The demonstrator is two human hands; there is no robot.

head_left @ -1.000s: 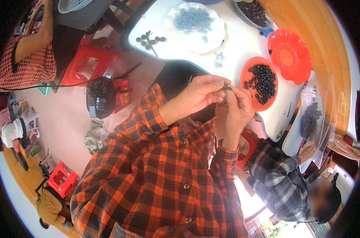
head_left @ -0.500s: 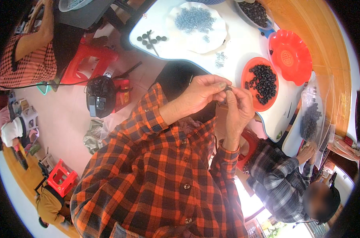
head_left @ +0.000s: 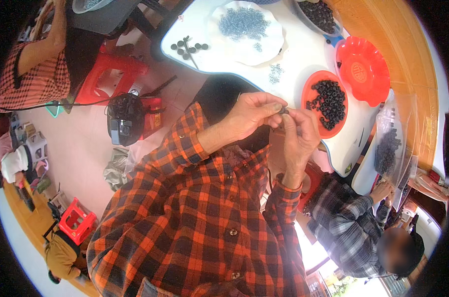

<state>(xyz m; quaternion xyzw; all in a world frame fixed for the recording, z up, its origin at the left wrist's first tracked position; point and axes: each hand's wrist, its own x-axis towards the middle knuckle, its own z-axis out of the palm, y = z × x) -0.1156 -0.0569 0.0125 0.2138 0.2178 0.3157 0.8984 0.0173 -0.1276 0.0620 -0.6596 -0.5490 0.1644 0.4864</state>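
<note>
We have both hands raised over the white table. Left hand and right hand pinch one small dark ring between closed fingertips, at seven o'clock from the orange plate of black rings. We judge a fitting step; next needs fine alignment. Fingers hide the ring's details.

One wide fisheye camera sits on the person's head, looking steeply down over the orange-and-black plaid shirt at the raised hands close below, with the white curved-edge table farther off and everything bending toward the rim.
</note>
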